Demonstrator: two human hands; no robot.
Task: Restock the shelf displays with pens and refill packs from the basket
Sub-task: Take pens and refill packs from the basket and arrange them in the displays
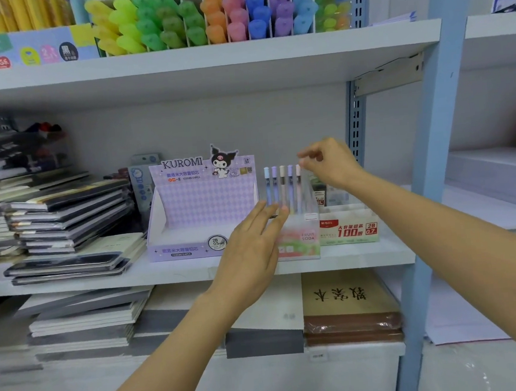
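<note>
Several pastel pens [283, 187] stand upright in a clear Fruit Soda display box [300, 241] on the middle shelf [195, 272]. My right hand [330, 163] hovers at the top of the rightmost pen, its fingertips pinching the pen's cap. With straight fingers, my left hand [251, 248] rests against the front left of the clear box, below the pens. To the left stands a purple Kuromi lead refill box [202, 209], its tray bare. A red-and-green lead refill box [350, 226] sits to the right. No basket is in view.
Stacks of notebooks [67, 222] fill the shelf's left side. Highlighters in many colours [205, 14] line the upper shelf. More notebooks and a brown pad [348, 299] lie on the lower shelf. A blue upright post [427, 163] bounds the bay at the right.
</note>
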